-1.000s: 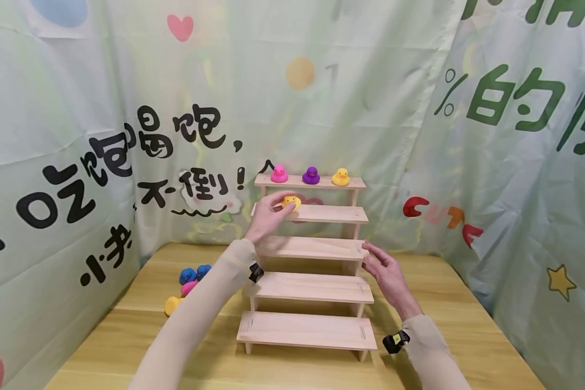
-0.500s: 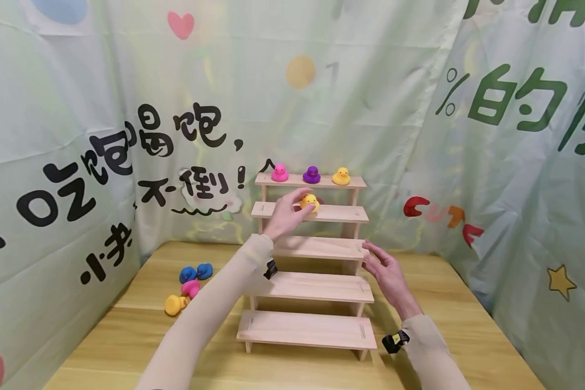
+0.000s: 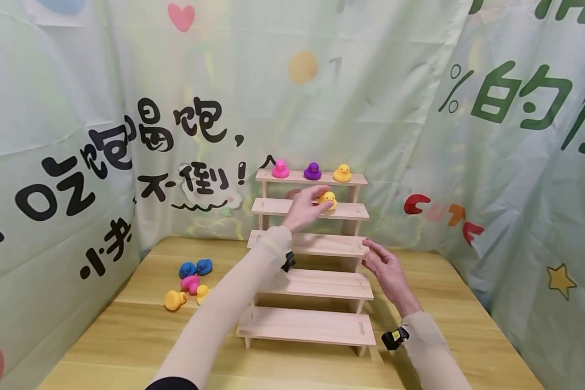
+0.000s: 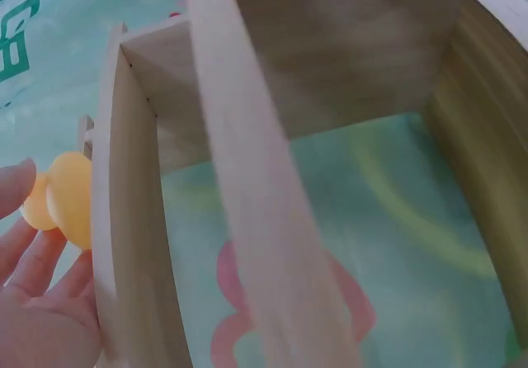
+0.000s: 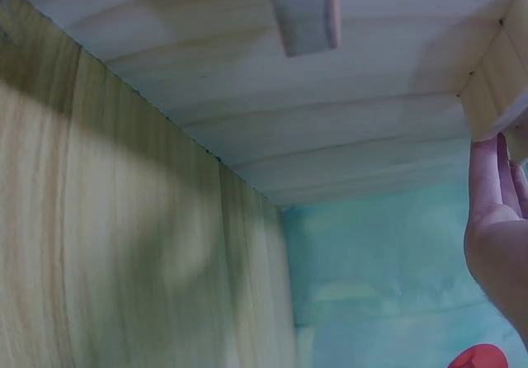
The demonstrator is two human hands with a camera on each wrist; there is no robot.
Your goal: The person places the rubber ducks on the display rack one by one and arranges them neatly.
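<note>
My left hand holds a yellow rubber duck between thumb and fingers, at the right part of the second shelf from the top. In the left wrist view, the yellow duck has its base against the shelf board. My right hand rests its fingertips at the right end of the third shelf of the wooden stepped stand. Fingers touch that wooden end in the right wrist view. Along the top shelf sit a pink duck, a purple duck and another yellow duck.
On the left of the wooden table lie two blue ducks, a pink duck and two yellow ducks, some tipped over. Printed curtains enclose the back and sides. The lower shelves step toward the front.
My left hand has carried the yellow duck rightward along the second shelf. My right hand has stayed at the stand's right side. More of the ducks on the table show now.
</note>
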